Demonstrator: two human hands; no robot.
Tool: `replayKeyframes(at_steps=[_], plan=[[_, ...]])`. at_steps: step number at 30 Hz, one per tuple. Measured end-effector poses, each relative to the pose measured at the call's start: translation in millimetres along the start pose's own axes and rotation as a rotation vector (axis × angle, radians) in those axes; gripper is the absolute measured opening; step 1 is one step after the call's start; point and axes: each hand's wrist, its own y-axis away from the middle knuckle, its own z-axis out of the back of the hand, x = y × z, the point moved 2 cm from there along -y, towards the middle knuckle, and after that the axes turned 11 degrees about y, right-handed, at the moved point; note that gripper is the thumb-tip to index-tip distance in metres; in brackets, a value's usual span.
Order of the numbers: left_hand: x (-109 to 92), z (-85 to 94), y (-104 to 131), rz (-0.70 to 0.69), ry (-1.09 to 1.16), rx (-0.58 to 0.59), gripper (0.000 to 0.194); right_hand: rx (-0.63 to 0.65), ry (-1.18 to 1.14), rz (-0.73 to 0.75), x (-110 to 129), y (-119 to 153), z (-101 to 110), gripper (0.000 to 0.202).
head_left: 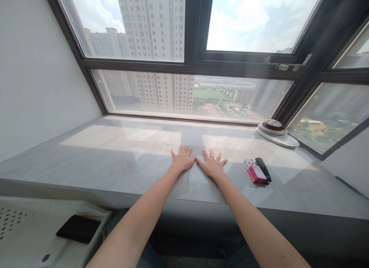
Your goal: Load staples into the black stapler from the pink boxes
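My left hand (182, 159) lies flat on the grey window sill (129, 160), its fingers spread. Beside it, my right hand (211, 164) also rests palm down with fingers apart. The two thumbs meet or nearly meet between them. Neither hand holds anything. To the right of my right hand lies a small pink and white box (255, 172), and a black stapler-like object (263, 170) sits against its far side.
Several stacked round plates or discs (272, 129) stand in the sill's back right corner. Behind the sill rises a dark-framed window (191, 68). At lower left is a white plastic basin (52, 206) with a dark phone-like slab (78, 229) on it.
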Motion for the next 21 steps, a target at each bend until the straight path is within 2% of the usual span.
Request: replayKeyframes(at_steps=[21], plan=[[2, -0.3, -9, -0.003, 0.015, -0.002, 0.069, 0.036, 0.016, 0.002, 3, -12, 4, 0.086]])
